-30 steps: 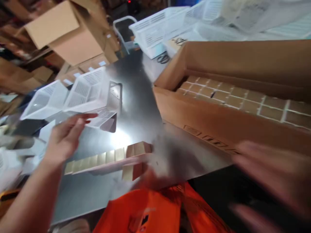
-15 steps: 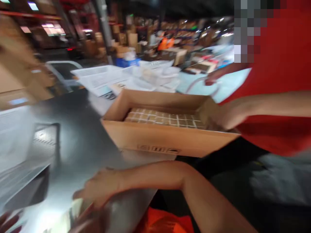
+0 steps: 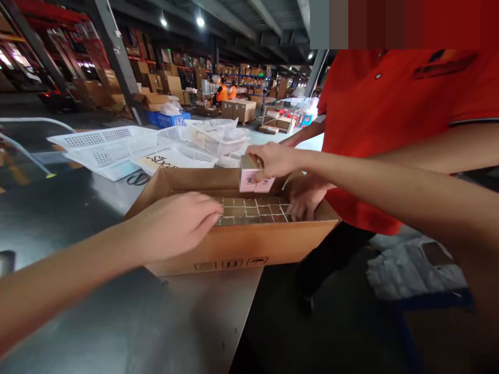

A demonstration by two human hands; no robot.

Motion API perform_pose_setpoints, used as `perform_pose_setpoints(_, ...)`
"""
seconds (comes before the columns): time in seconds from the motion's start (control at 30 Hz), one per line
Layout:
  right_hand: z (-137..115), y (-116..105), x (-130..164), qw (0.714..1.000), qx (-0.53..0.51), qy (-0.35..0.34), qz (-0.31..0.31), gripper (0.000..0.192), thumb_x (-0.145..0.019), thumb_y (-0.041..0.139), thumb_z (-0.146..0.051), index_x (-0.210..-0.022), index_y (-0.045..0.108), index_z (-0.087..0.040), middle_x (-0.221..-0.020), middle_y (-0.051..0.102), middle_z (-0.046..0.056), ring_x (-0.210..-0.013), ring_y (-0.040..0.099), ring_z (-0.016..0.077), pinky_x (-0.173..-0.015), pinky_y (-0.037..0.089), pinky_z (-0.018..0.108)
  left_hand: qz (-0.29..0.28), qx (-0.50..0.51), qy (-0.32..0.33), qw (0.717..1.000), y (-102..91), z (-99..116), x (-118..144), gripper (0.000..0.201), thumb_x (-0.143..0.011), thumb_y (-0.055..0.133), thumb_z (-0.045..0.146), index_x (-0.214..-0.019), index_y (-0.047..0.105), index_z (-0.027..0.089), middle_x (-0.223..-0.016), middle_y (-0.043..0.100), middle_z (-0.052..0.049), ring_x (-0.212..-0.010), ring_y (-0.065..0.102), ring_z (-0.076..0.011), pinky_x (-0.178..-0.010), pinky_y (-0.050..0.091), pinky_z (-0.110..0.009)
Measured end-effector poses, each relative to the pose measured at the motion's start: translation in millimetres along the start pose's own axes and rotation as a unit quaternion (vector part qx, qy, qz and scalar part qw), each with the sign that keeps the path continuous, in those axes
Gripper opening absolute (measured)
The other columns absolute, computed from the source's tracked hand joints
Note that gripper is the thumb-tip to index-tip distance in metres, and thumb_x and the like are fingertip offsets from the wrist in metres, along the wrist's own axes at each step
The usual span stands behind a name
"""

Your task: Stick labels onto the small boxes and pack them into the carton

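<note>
My right hand (image 3: 273, 161) is closed around small pink-and-white boxes (image 3: 249, 182), apparently two side by side, held above an open cardboard carton (image 3: 249, 241). Inside the carton, rows of small square boxes (image 3: 253, 208) stand packed tightly, their brownish tops facing up. My left hand (image 3: 187, 223) is over the carton's near left side, fingers pressed together and pointing at the packed boxes; I cannot make out anything in them. A co-worker's hand (image 3: 307, 200) reaches into the carton's right end.
A co-worker in a red shirt (image 3: 382, 114) stands at the right. White perforated baskets (image 3: 113, 145) lie behind the carton on the metal table (image 3: 187, 322). Wrapped goods (image 3: 413, 267) sit low at the right. Shelves and people in orange vests are farther back.
My hands have moved from the table's lower left to the carton. The right now holds small pink-and-white boxes above it. The view has turned, and the co-worker's hand stays at the carton's right end.
</note>
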State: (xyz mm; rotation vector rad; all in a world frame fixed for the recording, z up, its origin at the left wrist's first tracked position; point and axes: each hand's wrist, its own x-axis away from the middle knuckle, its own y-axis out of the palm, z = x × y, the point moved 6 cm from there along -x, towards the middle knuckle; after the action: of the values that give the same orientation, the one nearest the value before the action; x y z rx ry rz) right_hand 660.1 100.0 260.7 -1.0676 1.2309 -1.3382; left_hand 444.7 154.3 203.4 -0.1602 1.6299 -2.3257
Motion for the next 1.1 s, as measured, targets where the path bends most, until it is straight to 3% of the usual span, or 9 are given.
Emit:
perform_pose_setpoints(0.07, 29, 30, -5, 0.996, 0.05, 0.033, -0.061, 0.053, -0.069, 0.075, -0.035, -0.114, 0.056, -0.016, -0.094, 0.066, 0.007, -0.081, 0.062, 0.0227, -0.062, 0.041, 0.028, -0.151, -0.069, 0.052, 0.985, 24.2, 27, -67, 0.03, -0.091, 0.045, 0.035, -0.102, 0.073, 0.029, -0.115, 0.071, -0.004, -0.115, 0.061, -0.0294, -0.103, 0.043, -0.045)
perform_pose_setpoints(0.13, 50, 54, -5, 0.992, 0.09, 0.045, -0.082, 0.057, -0.07, 0.075, -0.033, -0.121, 0.055, -0.016, -0.097, 0.067, 0.01, -0.084, 0.063, 0.0246, -0.061, 0.04, 0.029, -0.194, -0.082, 0.062, 0.976, 48.0, 47, -121, 0.023, -0.089, 0.053, 0.025, -0.095, 0.074, 0.023, -0.111, 0.072, -0.01, -0.108, 0.064, -0.0303, -0.097, 0.047, -0.045)
perform_pose_setpoints(0.2, 62, 73, -2, 0.99, 0.105, 0.048, -0.077, 0.06, -0.075, 0.072, -0.034, -0.128, 0.051, -0.015, -0.104, 0.068, 0.014, -0.087, 0.064, 0.0263, -0.063, 0.04, 0.03, -0.218, -0.087, 0.062, 0.97, 78.6, 57, -157, 0.018, -0.087, 0.06, 0.024, -0.1, 0.072, 0.019, -0.116, 0.07, -0.012, -0.109, 0.063, -0.0292, -0.097, 0.047, -0.046)
perform_pose_setpoints(0.33, 73, 105, 4, 0.992, 0.099, 0.043, -0.062, 0.051, -0.085, 0.064, -0.038, -0.127, 0.05, -0.012, -0.111, 0.066, 0.019, -0.094, 0.064, 0.0279, -0.065, 0.041, 0.032, -0.252, -0.078, 0.076, 0.961, 141.1, 60, -188, 0.03, -0.091, 0.063, 0.031, -0.118, 0.063, 0.019, -0.135, 0.057, -0.011, -0.122, 0.055, -0.0257, -0.104, 0.044, -0.051)
perform_pose_setpoints(0.43, 80, 124, 7, 0.994, 0.085, 0.045, -0.06, 0.046, -0.084, 0.066, -0.032, -0.122, 0.051, -0.013, -0.112, 0.065, 0.018, -0.098, 0.062, 0.029, -0.067, 0.042, 0.033, -0.257, -0.061, 0.088, 0.96, 168.2, 49, -193, 0.037, -0.09, 0.064, 0.033, -0.124, 0.06, 0.019, -0.139, 0.053, -0.011, -0.124, 0.053, -0.0279, -0.104, 0.043, -0.053)
perform_pose_setpoints(0.67, 96, 130, 22, 0.996, 0.077, 0.037, -0.035, 0.047, -0.079, 0.068, -0.022, -0.122, 0.05, -0.017, -0.117, 0.061, 0.014, -0.104, 0.06, 0.0303, -0.072, 0.043, 0.035, -0.163, -0.016, 0.051, 0.985, 164.6, 20, -221, 0.041, -0.093, 0.059, 0.037, -0.128, 0.056, 0.017, -0.131, 0.059, -0.012, -0.117, 0.058, -0.0265, -0.1, 0.047, -0.049)
perform_pose_setpoints(0.8, 108, 128, 28, 0.994, 0.087, 0.058, -0.021, 0.053, -0.08, 0.069, -0.029, -0.127, 0.047, -0.017, -0.122, 0.057, 0.017, -0.101, 0.061, 0.032, -0.069, 0.043, 0.035, -0.147, 0.017, 0.021, 0.989, 174.2, 21, -243, 0.04, -0.09, 0.061, 0.04, -0.123, 0.06, 0.017, -0.121, 0.065, -0.01, -0.107, 0.064, -0.0242, -0.093, 0.051, -0.045)
perform_pose_setpoints(0.93, 122, 127, 24, 0.996, 0.047, 0.067, -0.038, 0.067, -0.071, 0.074, -0.017, -0.129, 0.04, -0.014, -0.117, 0.06, 0.016, -0.101, 0.06, 0.0314, -0.071, 0.042, 0.035, -0.088, 0.04, -0.033, 0.995, 181.2, 25, -260, 0.053, -0.083, 0.066, 0.047, -0.122, 0.058, 0.012, -0.115, 0.069, -0.015, -0.102, 0.067, -0.0271, -0.083, 0.054, -0.037)
perform_pose_setpoints(1.1, 121, 122, 28, 0.999, 0.037, 0.036, -0.014, 0.052, -0.074, 0.068, -0.018, -0.119, 0.042, -0.016, -0.115, 0.06, 0.015, -0.099, 0.058, 0.0305, -0.071, 0.042, 0.035, 0.002, 0.045, -0.048, 0.998, 175.9, 26, -257, 0.056, -0.077, 0.068, 0.053, -0.119, 0.055, 0.018, -0.119, 0.068, -0.015, -0.108, 0.065, -0.033, -0.086, 0.051, -0.038)
